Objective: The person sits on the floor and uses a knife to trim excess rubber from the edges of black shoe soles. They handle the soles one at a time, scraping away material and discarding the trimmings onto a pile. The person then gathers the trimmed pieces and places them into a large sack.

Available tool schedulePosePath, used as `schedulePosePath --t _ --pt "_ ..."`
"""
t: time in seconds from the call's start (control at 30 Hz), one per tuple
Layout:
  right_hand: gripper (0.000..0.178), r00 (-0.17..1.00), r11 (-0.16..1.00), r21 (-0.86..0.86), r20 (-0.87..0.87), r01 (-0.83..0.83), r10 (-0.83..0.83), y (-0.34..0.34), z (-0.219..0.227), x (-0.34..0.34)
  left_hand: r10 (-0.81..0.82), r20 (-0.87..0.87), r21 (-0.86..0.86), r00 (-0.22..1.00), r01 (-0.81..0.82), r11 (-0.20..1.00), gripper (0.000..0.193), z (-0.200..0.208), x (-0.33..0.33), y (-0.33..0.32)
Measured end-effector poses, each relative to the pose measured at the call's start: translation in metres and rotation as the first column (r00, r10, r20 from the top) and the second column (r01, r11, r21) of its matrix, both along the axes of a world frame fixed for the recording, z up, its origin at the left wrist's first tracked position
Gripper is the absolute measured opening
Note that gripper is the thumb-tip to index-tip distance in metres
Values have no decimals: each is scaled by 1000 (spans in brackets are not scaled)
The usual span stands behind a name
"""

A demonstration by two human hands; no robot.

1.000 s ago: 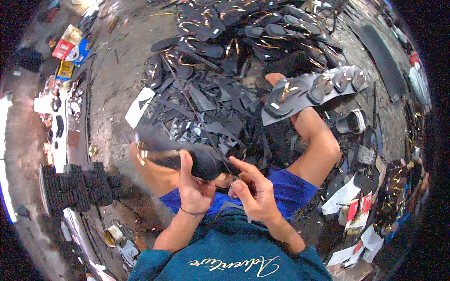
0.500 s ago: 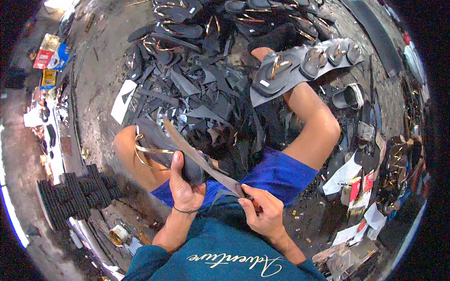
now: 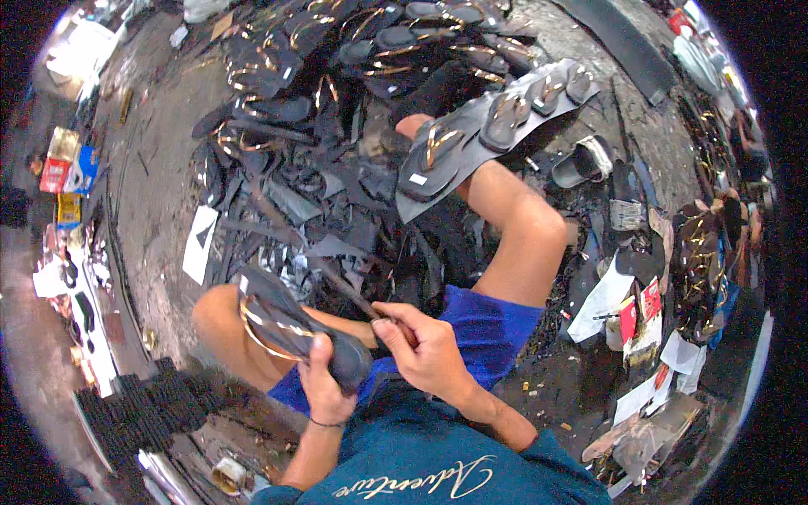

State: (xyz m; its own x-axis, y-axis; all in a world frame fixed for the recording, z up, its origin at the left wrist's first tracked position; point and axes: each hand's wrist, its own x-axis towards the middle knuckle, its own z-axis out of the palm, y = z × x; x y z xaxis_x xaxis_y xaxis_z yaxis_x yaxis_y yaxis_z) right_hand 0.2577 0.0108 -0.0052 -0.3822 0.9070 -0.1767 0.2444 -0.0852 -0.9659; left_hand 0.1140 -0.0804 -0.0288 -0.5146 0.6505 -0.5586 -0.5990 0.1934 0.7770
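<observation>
A dark flip-flop with thin gold straps (image 3: 282, 305) lies tilted over my left thigh. My left hand (image 3: 326, 391) grips it near the rounded heel end, thumb on top. In my right hand (image 3: 429, 349) is the handle of a long, narrow knife (image 3: 337, 278), fingers wrapped round it. Its blade points away to the upper left, above the sandal and apart from it, and looks blurred. Across my right lower leg rests a grey sheet (image 3: 408, 210) bearing several dark sandals with gold straps (image 3: 433, 156).
Dark offcuts (image 3: 295, 202) cover the floor between my legs. Beyond them lie many gold-strapped sandals (image 3: 396, 38). A stack of ridged black pieces (image 3: 156, 404) sits at the left. A cup-like container (image 3: 581, 164), papers (image 3: 602, 303) and more sandals (image 3: 697, 269) are at the right.
My right hand has moved up and left with the knife, and the blade has swung away from the sandal. My left hand still holds the sandal. The whole view has shifted.
</observation>
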Motion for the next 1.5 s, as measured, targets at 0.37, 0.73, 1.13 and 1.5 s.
schedulePosePath --t 0.37,0.73,1.13,1.5 --pt "32 876 888 -250 -203 386 -438 8 -23 65 -692 281 125 665 689 714 27 -84 -16 282" --pt "35 901 877 -270 -66 397 -428 -13 -43 61 -572 154 -15 806 580 814 35 13 -28 146" --pt "17 919 963 -9 302 268 -253 23 -68 32 -553 211 -25 806 570 821 26 -2 -12 114" --pt "30 844 898 -62 374 436 -384 62 -134 24 -453 333 106 827 444 890 31 -8 35 99"
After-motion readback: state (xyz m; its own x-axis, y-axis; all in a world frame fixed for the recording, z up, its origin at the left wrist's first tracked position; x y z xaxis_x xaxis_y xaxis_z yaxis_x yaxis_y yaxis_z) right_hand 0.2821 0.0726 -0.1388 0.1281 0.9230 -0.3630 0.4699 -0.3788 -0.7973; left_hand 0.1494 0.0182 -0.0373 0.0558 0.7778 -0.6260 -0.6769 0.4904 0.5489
